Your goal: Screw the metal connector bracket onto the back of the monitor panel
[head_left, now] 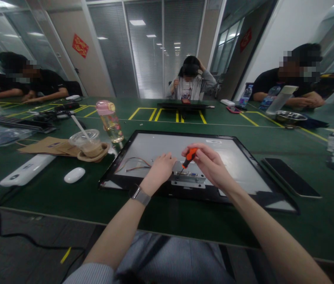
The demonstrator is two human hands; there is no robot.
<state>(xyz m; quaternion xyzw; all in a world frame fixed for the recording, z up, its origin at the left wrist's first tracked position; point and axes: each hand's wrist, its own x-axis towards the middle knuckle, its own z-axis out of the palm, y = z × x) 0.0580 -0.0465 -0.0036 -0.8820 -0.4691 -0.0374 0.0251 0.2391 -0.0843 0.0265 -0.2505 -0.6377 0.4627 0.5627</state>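
Orange and black, the screwdriver point(189, 158) leaned in the right hand point(211, 161), whose fingers were pinched round its handle; its shaft slanted down and leftward from them to the metal bracket point(189, 182). That bracket's long axis ran left to right, just below the fingers. The left hand point(160, 169), nearer the screwdriver's tip, had its fingers curled; whether they gripped anything could not be told. Under the fingers a dark-framed panel point(155, 144) lay on the green table point(75, 209); beyond them people point(189, 88) sat before glass partitions point(147, 47).
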